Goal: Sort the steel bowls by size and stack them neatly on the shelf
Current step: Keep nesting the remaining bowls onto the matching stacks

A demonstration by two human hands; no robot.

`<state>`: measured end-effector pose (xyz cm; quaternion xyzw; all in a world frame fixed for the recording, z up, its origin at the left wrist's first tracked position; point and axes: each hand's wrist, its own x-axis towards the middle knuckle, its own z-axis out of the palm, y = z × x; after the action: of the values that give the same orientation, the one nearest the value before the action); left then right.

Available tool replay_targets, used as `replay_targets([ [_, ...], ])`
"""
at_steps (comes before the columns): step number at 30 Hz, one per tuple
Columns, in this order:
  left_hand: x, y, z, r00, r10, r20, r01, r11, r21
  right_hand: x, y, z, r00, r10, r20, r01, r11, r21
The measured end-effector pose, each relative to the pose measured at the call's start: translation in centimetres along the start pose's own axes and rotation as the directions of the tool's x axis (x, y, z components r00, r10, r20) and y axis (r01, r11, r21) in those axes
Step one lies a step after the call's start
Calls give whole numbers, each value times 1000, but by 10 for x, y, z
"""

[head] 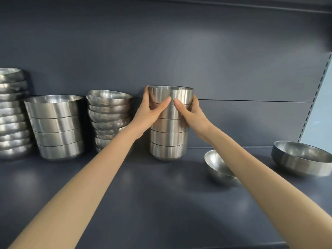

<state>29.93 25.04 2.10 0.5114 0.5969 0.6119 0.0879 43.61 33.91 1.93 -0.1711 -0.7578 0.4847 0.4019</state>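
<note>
Steel bowl stack (168, 139) stands on shelf (143, 194), between both hands. Left hand (150, 109) and right hand (191, 112) grasp its top bowls, thumbs nearly meeting in front. Left of left hand: leaning round-bowl stack (109, 115), then wide stack (57, 126), then tall stack (12, 114). Right of right hand, lower down: small tilted bowl (215, 166), big bowl (301, 159).

One wide-angle camera, worn on the head, looked forward and slightly down at the shelf (161, 203) and faced its back panel (179, 51) almost square-on. It stood near, with the left hand (149, 112) and right hand (195, 114) meeting on the middle stack (168, 139) at frame centre. The view cut the leftmost stack (12, 112) at the left edge and reached the slotted upright (312, 97) at the right.
</note>
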Motion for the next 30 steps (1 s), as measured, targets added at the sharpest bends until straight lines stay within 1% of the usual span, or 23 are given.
replay_targets([
  [4, -5, -2, -1, 1000, -14, 12, 14, 999, 42, -7, -5, -1, 999, 28, -16, -29, 998, -57],
  [7, -18, -3, -7, 999, -5, 42, -2, 989, 150, -20, -7, -7, 999, 46, 2, -45, 990, -133],
  [9, -33, 0, -13, 997, 28, 68, -44, 968, 246, -32, -6, -16, 1000, 10, 21, -4, 970, -242],
  [11, -49, 5, -20, 994, 48, 102, -83, 924, 374, -46, -8, -26, 998, -35, 58, 55, 918, -393],
  [12, -59, 8, -23, 991, 65, 118, -113, 881, 460, -53, -11, -31, 995, -49, 84, 82, 886, -457],
  [13, -68, 10, -26, 985, 99, 141, -161, 817, 554, -60, -13, -36, 992, -66, 107, 112, 849, -517],
  [14, -77, 12, -28, 976, 134, 172, -214, 736, 642, -66, -15, -40, 989, -79, 125, 137, 802, -581],
  [15, -85, 15, -29, 964, 168, 205, -265, 654, 709, -74, -17, -44, 988, -85, 132, 152, 734, -662],
  [17, -94, 17, -28, 947, 184, 263, -321, 518, 793, -87, -19, -52, 988, -85, 130, 155, 580, -800],
  [19, -102, 19, -24, 945, 154, 287, -326, 450, 832, -101, -19, -57, 990, -77, 116, 139, 497, -856],
  [21, -108, 22, -18, 944, 136, 302, -331, 427, 842, -115, -17, -63, 994, -59, 92, 109, 451, -886],
  [25, -115, 27, -6, 940, 83, 332, -335, 416, 845, -142, -17, -79, 1000, -9, 28, 30, 373, -927],
  [30, -115, 30, 10, 929, 79, 361, -358, 434, 827, -166, -8, -109, 998, 0, -60, -58, 278, -959],
])
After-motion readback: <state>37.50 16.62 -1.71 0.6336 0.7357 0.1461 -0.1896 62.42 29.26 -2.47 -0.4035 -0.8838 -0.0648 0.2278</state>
